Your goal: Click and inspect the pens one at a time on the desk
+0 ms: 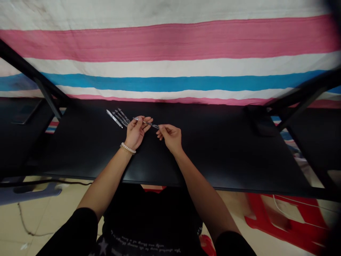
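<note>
A slim pen (pixel 155 126) with dark and grey parts lies across the fingers of my left hand (pixel 136 131), slanting down to the right. The left palm is turned up; its thumb presses the pen while the other fingers stretch out beneath. My right hand (pixel 171 136) pinches the pen's right end between thumb and fingertips. Left of my left hand, a white pen (pixel 114 118) and several grey-and-black pens (pixel 122 115) lie side by side on the black table (pixel 218 153). My left hand partly covers the lower ends of the grey-and-black pens.
A striped sheet (pixel 170 83) hangs along the table's back edge. Black metal frames (pixel 48 92) flank both sides. A dark flat object (pixel 262 122) lies at the right back. Below the table, a red plastic stool (pixel 255 213) stands at the right.
</note>
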A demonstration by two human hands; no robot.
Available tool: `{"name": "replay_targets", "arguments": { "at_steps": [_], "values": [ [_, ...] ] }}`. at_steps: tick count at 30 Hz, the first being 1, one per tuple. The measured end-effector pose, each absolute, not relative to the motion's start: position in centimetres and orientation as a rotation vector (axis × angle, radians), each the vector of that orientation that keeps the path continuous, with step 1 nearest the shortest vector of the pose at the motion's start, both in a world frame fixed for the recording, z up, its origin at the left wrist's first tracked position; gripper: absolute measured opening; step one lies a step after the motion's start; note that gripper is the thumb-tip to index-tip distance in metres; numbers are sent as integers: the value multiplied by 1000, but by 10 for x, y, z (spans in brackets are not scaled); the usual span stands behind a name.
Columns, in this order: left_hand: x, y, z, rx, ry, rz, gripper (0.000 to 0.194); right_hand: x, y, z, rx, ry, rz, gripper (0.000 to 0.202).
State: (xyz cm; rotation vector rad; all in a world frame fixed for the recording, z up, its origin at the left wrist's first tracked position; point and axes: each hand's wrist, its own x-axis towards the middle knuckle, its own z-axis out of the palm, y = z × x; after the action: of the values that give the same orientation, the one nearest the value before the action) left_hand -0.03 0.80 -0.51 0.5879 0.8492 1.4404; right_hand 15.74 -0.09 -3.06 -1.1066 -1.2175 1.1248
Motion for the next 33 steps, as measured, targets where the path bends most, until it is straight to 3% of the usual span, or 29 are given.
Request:
{"name": "replay_targets", "arguments": {
  "at_steps": [6, 17, 27, 33],
  "values": [
    [1, 7, -5, 602, 832, 1441, 21, 155, -4, -28, -1041, -1208, 1180, 43],
    [-14, 14, -3, 602, 891, 1504, 19, 156, -6, -24, -1038, -1085, 1127, 27],
    [-2, 8, -8, 674, 773, 1365, 25, 155, -10, -24, -1160, -1193, 1247, 47],
    [-6, 12, -9, 658, 786, 1454, 22, 157, -9, -25, -1124, -1297, 1074, 34]
  ]
}}
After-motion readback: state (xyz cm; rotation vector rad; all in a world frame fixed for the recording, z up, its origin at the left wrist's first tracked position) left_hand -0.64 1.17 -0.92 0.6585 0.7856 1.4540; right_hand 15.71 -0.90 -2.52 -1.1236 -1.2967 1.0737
